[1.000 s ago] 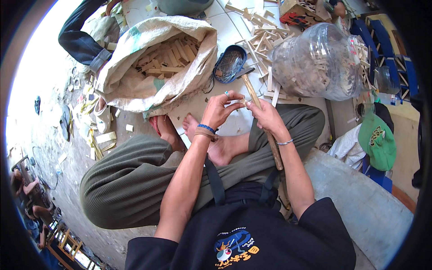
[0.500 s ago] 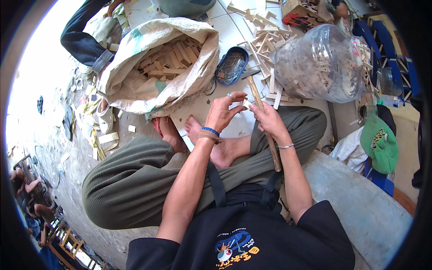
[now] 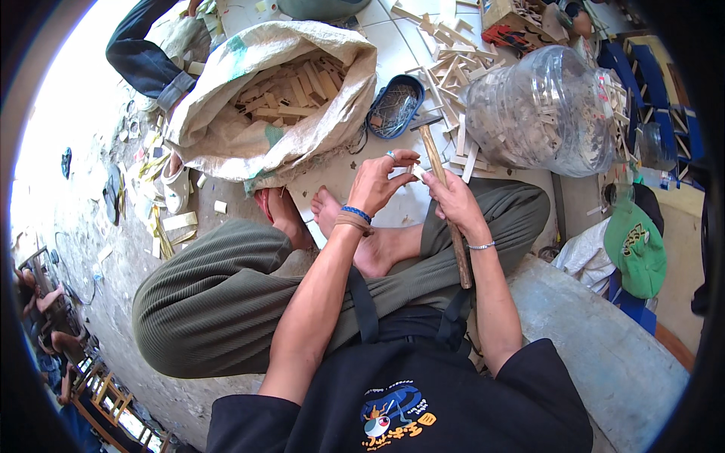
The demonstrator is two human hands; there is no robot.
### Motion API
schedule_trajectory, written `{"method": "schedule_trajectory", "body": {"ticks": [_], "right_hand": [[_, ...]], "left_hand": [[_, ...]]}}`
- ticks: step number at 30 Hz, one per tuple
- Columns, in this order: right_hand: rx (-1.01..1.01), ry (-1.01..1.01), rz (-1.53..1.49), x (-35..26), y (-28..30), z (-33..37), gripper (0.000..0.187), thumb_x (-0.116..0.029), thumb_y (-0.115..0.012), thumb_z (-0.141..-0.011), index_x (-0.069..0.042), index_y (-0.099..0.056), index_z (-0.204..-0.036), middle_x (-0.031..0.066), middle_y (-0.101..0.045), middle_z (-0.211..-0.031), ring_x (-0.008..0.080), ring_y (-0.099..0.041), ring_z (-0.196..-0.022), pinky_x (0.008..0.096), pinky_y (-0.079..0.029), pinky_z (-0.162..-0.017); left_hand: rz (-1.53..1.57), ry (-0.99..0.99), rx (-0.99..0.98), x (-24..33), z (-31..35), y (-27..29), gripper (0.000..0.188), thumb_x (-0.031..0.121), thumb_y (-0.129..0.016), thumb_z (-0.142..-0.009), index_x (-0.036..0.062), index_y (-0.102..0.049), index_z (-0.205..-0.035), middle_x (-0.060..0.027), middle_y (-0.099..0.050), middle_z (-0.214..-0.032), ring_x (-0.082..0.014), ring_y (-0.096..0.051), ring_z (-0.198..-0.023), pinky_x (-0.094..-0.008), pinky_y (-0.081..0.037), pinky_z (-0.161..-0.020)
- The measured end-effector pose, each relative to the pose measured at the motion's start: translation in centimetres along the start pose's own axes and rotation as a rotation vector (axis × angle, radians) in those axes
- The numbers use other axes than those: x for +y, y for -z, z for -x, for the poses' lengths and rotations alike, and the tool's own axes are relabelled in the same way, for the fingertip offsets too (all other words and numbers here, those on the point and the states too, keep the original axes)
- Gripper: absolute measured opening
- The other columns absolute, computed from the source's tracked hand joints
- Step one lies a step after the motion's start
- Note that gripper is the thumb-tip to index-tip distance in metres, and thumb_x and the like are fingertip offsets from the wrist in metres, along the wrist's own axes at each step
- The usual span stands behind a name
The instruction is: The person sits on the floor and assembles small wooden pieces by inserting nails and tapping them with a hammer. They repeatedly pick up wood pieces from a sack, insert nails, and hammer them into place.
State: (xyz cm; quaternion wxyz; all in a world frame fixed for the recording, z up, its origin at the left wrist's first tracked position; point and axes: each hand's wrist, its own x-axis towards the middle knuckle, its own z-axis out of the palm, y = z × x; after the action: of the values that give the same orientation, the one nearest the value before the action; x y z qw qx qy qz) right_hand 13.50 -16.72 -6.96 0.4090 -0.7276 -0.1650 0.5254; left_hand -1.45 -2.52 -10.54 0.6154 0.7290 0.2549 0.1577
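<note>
Short pale piece point(image 3: 418, 173) pinched at the right hand's point(image 3: 455, 198) fingertips, the nearer hand.
It juts leftward, its long axis slanting toward the left hand point(image 3: 374, 181), whose thumb and fingers stand parted around it, contact unclear. The right hand also clasps the hammer point(image 3: 433, 155), all above the tiled floor point(image 3: 396, 210).

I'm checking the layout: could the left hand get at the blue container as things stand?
Probably yes: nothing seems to stand between the left hand and the open-topped blue container; the hammer head is to the right. The left fingers, though, are at a small pale piece.
</note>
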Motion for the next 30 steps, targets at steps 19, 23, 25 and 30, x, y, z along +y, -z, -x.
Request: {"method": "schedule_trajectory", "body": {"ticks": [19,23,25,30], "right_hand": [[0.058,-0.015,0.139,-0.74,-0.23,0.28,0.038,-0.040,-0.065,-0.106,-0.003,-0.063,-0.104,-0.0024,-0.052,-0.073,0.0072,-0.047,-0.051,0.0264,-0.041,-0.043],[0.045,-0.023,0.114,-0.80,-0.16,0.08,0.037,-0.040,-0.065,-0.106,-0.004,-0.062,-0.100,-0.0027,-0.052,-0.072,0.0071,-0.047,-0.050,0.0265,-0.040,-0.043],[0.040,-0.025,0.107,-0.76,-0.17,-0.05,0.037,-0.040,-0.066,-0.106,-0.004,-0.061,-0.099,-0.0028,-0.052,-0.071,0.0071,-0.047,-0.050,0.0264,-0.040,-0.043],[0.070,-0.007,0.146,-0.88,-0.28,0.05,0.038,-0.040,-0.066,-0.106,-0.004,-0.060,-0.096,-0.0022,-0.052,-0.070,0.0077,-0.048,-0.049,0.0275,-0.039,-0.043]], "left_hand": [[0.008,0.010,0.007,-0.18,-0.01,-0.03,0.039,0.014,-0.079,-0.091,0.0111,-0.072,-0.129,-0.0056,-0.080,-0.116,-0.0232,-0.077,-0.107,-0.0381,-0.059,-0.095],[0.007,0.012,0.002,-0.07,-0.07,0.05,0.038,0.012,-0.079,-0.091,0.0107,-0.072,-0.128,-0.0057,-0.080,-0.116,-0.0229,-0.077,-0.107,-0.0380,-0.059,-0.095],[0.009,0.003,0.009,-0.03,0.02,0.08,0.037,0.011,-0.078,-0.091,0.0101,-0.072,-0.127,-0.0072,-0.080,-0.115,-0.0249,-0.077,-0.107,-0.0384,-0.060,-0.095],[0.030,-0.016,0.024,0.01,-0.02,-0.13,0.034,0.010,-0.076,-0.092,0.0094,-0.071,-0.126,-0.0100,-0.080,-0.113,-0.0289,-0.076,-0.108,-0.0396,-0.060,-0.094]]}}
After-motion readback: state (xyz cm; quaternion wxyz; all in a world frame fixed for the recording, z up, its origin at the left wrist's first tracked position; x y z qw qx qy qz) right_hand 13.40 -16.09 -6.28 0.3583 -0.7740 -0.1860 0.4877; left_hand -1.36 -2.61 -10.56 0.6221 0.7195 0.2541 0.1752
